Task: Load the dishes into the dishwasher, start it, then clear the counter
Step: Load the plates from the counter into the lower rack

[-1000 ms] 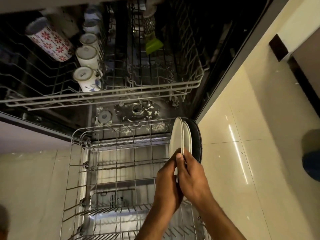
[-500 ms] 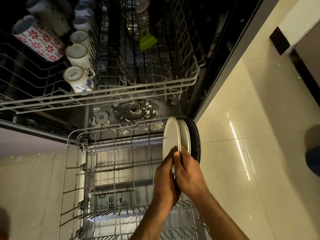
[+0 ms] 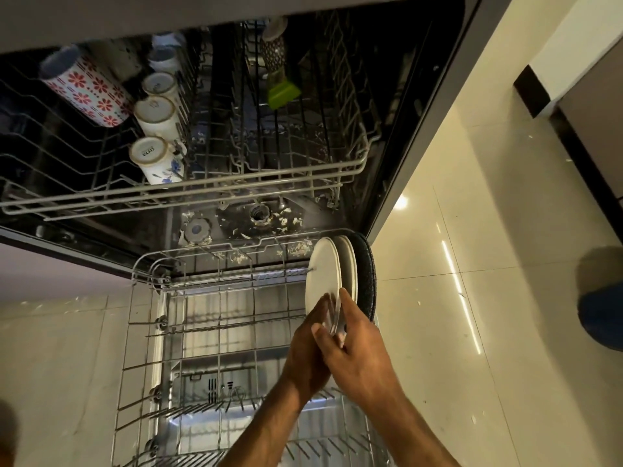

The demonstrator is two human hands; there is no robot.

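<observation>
The dishwasher stands open with its lower rack (image 3: 215, 332) pulled out over the door. At the rack's right side stand a white plate (image 3: 322, 274), a second white plate (image 3: 350, 267) behind it and a dark plate (image 3: 367, 281) at the far right, all on edge. My left hand (image 3: 305, 352) lies against the front plate's lower face. My right hand (image 3: 354, 352) pinches the front plate's lower rim between thumb and fingers. The upper rack (image 3: 202, 193) holds several upturned mugs (image 3: 155, 160) and a red-flowered cup (image 3: 87, 89).
A green item (image 3: 283, 92) sits at the back of the upper rack. Food scraps lie around the dishwasher floor's filter (image 3: 259, 214). Glossy tiled floor (image 3: 472, 298) stretches to the right, with a dark blue object (image 3: 603, 311) at the right edge.
The front white plate has tipped a little leftward, away from the second plate. My right thumb and fingers have shifted along its lower rim. The view has moved.
</observation>
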